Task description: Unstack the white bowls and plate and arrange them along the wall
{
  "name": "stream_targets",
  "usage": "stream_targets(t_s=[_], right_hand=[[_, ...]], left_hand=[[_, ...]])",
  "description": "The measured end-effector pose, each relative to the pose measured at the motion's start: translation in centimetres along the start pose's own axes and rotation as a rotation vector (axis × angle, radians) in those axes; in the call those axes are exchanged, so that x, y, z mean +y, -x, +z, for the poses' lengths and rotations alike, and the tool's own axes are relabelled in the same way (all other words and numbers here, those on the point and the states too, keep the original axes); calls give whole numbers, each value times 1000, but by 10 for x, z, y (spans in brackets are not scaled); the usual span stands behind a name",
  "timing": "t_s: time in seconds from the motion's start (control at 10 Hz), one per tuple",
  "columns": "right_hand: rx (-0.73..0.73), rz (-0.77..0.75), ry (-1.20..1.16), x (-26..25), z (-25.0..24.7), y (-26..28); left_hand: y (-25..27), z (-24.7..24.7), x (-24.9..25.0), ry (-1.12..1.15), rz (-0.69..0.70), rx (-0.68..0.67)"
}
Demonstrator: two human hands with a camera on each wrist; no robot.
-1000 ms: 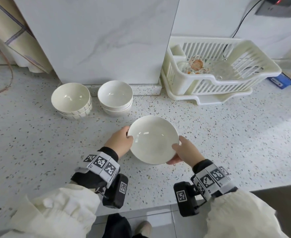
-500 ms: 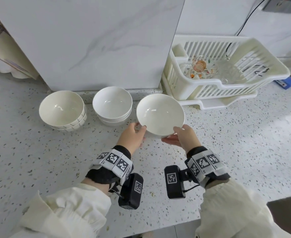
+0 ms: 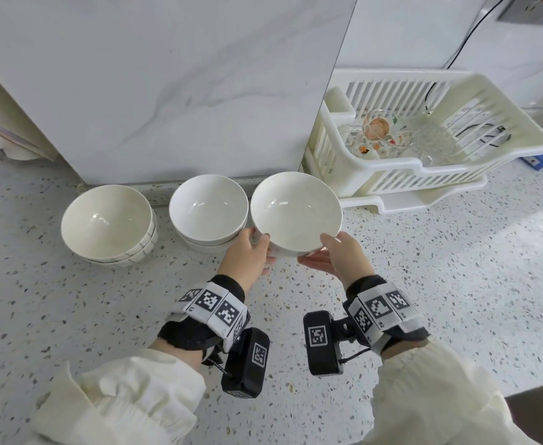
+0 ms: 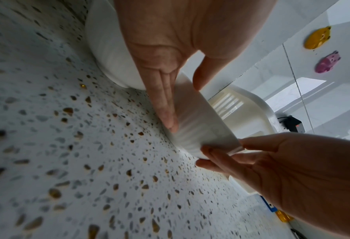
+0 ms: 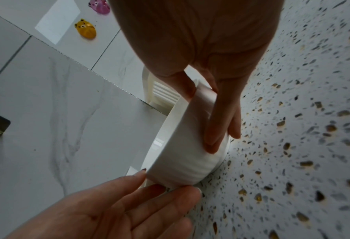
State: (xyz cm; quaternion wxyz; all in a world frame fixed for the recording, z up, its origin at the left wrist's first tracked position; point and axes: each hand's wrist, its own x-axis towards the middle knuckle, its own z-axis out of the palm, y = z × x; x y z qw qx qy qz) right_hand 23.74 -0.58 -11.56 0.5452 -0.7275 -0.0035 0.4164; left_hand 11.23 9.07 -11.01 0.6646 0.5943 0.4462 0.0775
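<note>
I hold a white bowl between both hands, low over the speckled counter and close to the marble wall panel. My left hand pinches its left rim, thumb on top and fingers along the ribbed side. On the right side my right hand grips the same way. In the left wrist view the bowl is tilted; I cannot tell whether its foot touches the counter. The right wrist view shows the bowl from its outer side. Left of it a stack of white bowls and a stack of ribbed bowls stand along the wall.
A white dish rack with glassware stands just right of the held bowl, on a drip tray. A blue object lies behind the rack. The counter's front edge runs at the lower right.
Both hands have carried the bowl away from me, from the middle of the counter to a spot by the wall, right of the middle stack.
</note>
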Motion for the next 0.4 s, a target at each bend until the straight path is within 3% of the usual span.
stream_targets(t_s=[0.2, 0.4], right_hand=[[-32, -10, -30, 1, -3, 4], [-83, 13, 42, 7, -19, 22]], left_hand=[[2, 0, -3, -52, 14, -10], [13, -6, -18, -250, 28, -4]])
